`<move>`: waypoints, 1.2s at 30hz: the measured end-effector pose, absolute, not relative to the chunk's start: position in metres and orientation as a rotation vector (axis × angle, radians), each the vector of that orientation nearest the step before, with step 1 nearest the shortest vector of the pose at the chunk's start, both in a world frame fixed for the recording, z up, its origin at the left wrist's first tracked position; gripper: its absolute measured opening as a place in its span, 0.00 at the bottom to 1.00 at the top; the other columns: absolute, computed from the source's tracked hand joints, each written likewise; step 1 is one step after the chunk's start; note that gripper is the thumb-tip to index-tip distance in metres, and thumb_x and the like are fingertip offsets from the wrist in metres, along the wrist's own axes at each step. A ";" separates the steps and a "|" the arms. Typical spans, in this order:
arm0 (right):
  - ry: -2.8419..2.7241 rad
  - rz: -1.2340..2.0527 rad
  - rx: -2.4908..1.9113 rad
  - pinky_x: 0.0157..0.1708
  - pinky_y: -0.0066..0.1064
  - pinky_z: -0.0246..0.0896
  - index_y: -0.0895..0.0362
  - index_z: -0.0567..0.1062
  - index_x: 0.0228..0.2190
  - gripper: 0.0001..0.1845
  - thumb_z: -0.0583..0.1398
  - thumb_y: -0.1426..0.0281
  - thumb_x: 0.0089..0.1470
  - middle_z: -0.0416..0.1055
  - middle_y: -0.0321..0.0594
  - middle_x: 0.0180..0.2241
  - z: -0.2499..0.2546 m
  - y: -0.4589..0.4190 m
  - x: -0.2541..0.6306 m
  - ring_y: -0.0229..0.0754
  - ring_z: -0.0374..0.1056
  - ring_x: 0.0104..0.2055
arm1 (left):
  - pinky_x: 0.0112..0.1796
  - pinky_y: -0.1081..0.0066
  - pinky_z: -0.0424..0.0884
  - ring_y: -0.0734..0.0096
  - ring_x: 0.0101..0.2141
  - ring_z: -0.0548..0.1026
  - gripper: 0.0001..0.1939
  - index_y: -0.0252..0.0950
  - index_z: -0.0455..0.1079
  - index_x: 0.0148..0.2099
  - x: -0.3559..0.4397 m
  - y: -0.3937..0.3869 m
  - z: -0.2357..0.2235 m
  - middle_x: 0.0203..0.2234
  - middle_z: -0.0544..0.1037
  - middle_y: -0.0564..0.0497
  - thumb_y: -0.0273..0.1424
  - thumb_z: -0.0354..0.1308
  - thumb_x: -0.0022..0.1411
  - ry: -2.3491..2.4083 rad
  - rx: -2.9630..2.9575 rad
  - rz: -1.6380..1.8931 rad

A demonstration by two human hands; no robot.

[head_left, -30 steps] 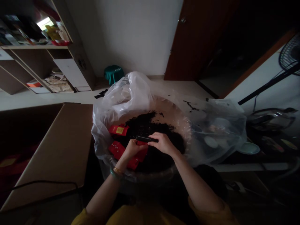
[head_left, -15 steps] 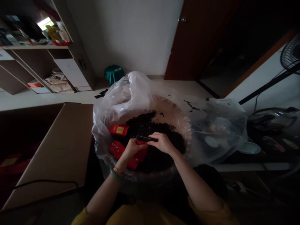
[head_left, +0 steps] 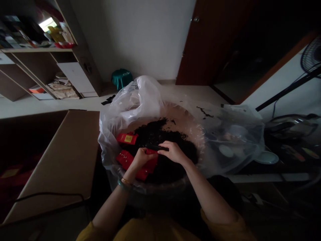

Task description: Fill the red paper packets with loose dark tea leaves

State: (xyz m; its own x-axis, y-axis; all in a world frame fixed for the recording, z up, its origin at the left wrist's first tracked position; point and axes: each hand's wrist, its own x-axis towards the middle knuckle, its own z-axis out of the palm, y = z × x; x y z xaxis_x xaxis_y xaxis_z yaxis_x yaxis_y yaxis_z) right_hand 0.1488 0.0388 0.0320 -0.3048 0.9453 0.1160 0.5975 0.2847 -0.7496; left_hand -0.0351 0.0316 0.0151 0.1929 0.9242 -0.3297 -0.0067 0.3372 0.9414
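My left hand (head_left: 140, 158) is closed on a small red packet (head_left: 151, 163), held upright over a plastic-lined basin. In my right hand (head_left: 173, 152) is a slim black bar-shaped tool (head_left: 156, 147), lying level across the packet's top edge. The tool's far end reaches my left fingertips; whether they grip it too I cannot tell. Dark loose leaves, like tea (head_left: 168, 137), fill much of the basin under my hands. Another red packet with a yellow label (head_left: 127, 138) lies at the left on the leaves, and more red packets (head_left: 123, 158) lie beside my left wrist.
Clear plastic sheeting (head_left: 147, 90) drapes over the basin's rim and spreads right. An open cardboard box (head_left: 67, 150) stands at the left with red packets inside. To the right are a pale dish (head_left: 267, 157) and a glass lid (head_left: 291, 127). A fan (head_left: 311, 57) stands farther right.
Both hands stay almost in place. The black tool has turned slightly, and its shiny highlight has faded.
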 end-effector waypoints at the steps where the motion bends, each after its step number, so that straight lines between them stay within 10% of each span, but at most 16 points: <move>1: -2.012 0.801 -1.379 0.40 0.30 0.65 0.55 0.80 0.39 0.13 0.66 0.69 0.48 0.76 0.40 0.36 0.031 0.039 0.148 0.42 0.73 0.38 | 0.23 0.74 0.67 0.74 0.19 0.71 0.19 0.30 0.76 0.29 -0.035 0.031 0.014 0.20 0.78 0.51 0.37 0.73 0.35 1.169 1.001 0.850; 19: -1.881 0.394 -1.941 0.45 0.43 0.63 0.57 0.77 0.43 0.20 0.67 0.66 0.46 0.75 0.50 0.42 0.009 0.044 0.176 0.54 0.69 0.45 | 0.19 0.77 0.59 0.78 0.17 0.66 0.24 0.32 0.71 0.25 -0.036 0.034 0.012 0.17 0.73 0.54 0.50 0.66 0.43 1.238 0.864 1.018; 36: -1.505 1.086 -1.448 0.18 0.27 0.59 0.57 0.79 0.27 0.11 0.61 0.63 0.47 0.75 0.37 0.23 0.020 0.037 0.122 0.36 0.65 0.19 | 0.22 0.76 0.56 0.78 0.19 0.63 0.22 0.31 0.73 0.25 -0.042 0.038 0.004 0.17 0.71 0.55 0.48 0.64 0.44 1.225 1.086 0.995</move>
